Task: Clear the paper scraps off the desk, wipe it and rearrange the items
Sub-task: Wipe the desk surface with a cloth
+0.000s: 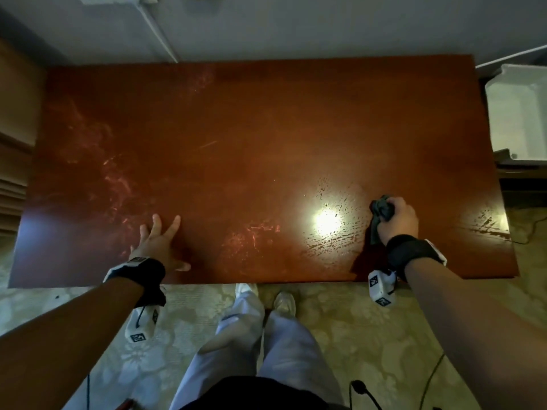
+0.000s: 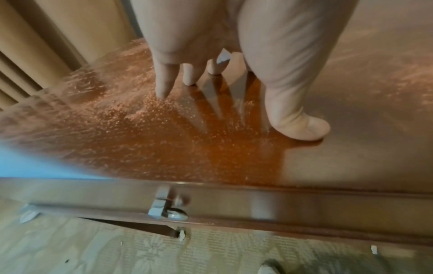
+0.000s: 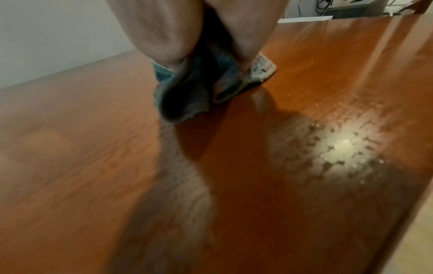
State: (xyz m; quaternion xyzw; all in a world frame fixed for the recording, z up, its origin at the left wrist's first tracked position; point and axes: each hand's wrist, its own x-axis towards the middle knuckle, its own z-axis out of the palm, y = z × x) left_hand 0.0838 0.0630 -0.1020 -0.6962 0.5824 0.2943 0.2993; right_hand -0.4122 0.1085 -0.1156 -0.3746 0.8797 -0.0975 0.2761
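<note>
A reddish-brown wooden desk (image 1: 251, 128) fills the head view, its top streaked with wet smears and droplets. My right hand (image 1: 398, 216) grips a bunched dark cloth (image 1: 381, 210) and holds it against the desk near the front right. The right wrist view shows the same blue-grey cloth (image 3: 194, 89) squeezed in my fist and touching the wood. My left hand (image 1: 159, 241) lies flat on the desk at the front left with fingers spread. The left wrist view shows those fingertips (image 2: 164, 87) and the thumb (image 2: 302, 126) resting on the droplet-speckled desk (image 2: 211, 152).
A white plastic bin (image 1: 521, 113) stands off the desk's right end. Cardboard sheets (image 1: 14, 161) lean at the left. Small paper scraps (image 2: 181, 234) lie on the patterned floor below the front edge. Cables (image 1: 429, 383) trail across the floor at the right.
</note>
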